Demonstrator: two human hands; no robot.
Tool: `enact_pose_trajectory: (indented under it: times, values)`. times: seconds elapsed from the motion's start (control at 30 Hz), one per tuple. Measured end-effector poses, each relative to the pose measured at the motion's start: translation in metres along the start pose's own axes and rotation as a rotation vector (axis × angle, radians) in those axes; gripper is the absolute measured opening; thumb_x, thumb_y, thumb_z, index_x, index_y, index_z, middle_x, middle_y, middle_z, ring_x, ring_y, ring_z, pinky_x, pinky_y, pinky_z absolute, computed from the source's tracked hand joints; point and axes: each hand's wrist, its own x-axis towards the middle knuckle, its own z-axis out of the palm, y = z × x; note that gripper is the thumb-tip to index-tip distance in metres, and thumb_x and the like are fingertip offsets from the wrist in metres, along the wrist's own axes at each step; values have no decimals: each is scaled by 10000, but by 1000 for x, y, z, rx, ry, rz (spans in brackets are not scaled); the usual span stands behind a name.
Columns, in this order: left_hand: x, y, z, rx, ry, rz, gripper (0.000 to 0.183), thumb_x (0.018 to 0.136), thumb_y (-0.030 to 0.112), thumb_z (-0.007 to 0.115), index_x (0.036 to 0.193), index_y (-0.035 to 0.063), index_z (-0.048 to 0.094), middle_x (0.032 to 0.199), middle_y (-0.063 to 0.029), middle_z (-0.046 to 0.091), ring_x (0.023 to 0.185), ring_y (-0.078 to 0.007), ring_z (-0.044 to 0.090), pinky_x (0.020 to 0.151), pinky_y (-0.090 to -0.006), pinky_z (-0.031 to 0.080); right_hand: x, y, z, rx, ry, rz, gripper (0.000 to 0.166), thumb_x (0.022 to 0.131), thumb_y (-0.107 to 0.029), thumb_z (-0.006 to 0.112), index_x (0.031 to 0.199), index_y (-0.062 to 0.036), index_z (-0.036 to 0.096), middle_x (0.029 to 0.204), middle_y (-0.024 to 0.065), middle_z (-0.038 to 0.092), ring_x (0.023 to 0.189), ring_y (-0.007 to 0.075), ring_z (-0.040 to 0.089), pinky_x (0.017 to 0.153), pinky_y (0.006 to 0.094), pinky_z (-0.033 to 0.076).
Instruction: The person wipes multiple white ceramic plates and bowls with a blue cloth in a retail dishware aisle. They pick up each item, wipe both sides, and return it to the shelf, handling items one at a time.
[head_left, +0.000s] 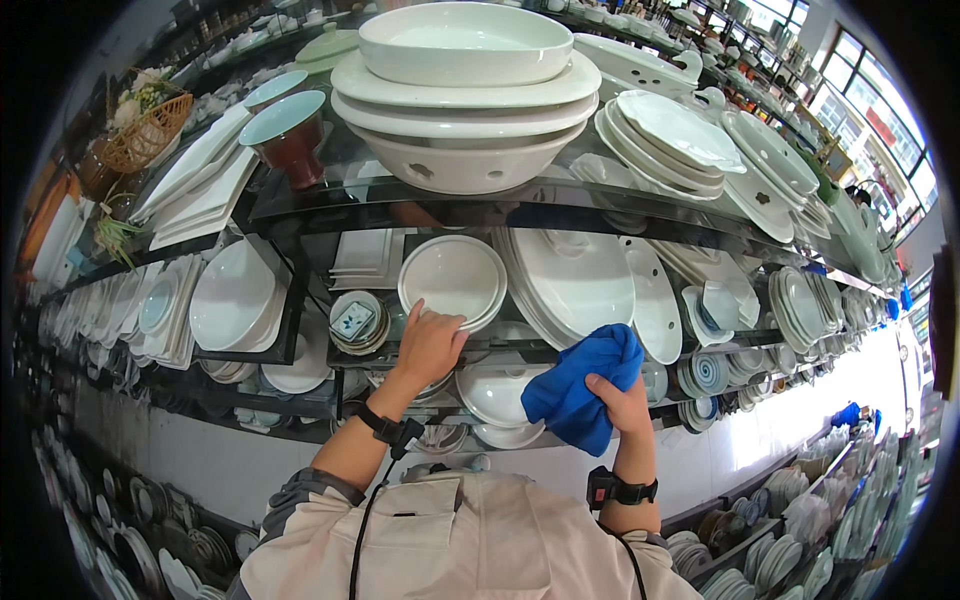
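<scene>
My left hand (431, 346) is at the near rim of a round white bowl (455, 274) on the middle shelf. One finger lies over the bowl's edge; whether the hand grips it is not clear. The bowl appears stacked on another of like shape. In my right hand (624, 401) is a bunched blue cloth (581, 386), held in front of the shelf with the thumb on top. Just left of the bowl sits a stack of small dishes (358, 322), a patterned square one uppermost. To its right lean large oval white plates (577, 281).
Above my hands, the dark edge of the glass top shelf (480, 210) carries a tall stack of white oval dishes (465, 97). Two footed cups (283, 135) stand left of it. White bowls (499, 397) occupy the lower shelf. More crockery racks (780, 540) flank the aisle behind me.
</scene>
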Motion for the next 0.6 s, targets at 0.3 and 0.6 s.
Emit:
enact_pose_trajectory:
  times: [0.3, 0.6]
  values:
    - [5, 0, -3, -79, 59, -42, 189, 891, 259, 713, 974, 104, 783, 853, -88, 743, 900, -294, 663, 1164, -513, 319, 25, 9, -16, -2, -10, 17, 640, 817, -17, 724, 1404, 12, 470, 1233, 114, 645, 1150, 256, 627, 1024, 396, 496]
    - [13, 20, -18, -100, 67, -249, 186, 868, 245, 746, 954, 85, 788, 904, -104, 756, 943, -316, 681, 1139, -552, 343, 38, 11, -16, 4, -58, 15, 632, 819, -17, 725, 1397, 11, 471, 1242, 121, 638, 1138, 252, 630, 1007, 396, 511]
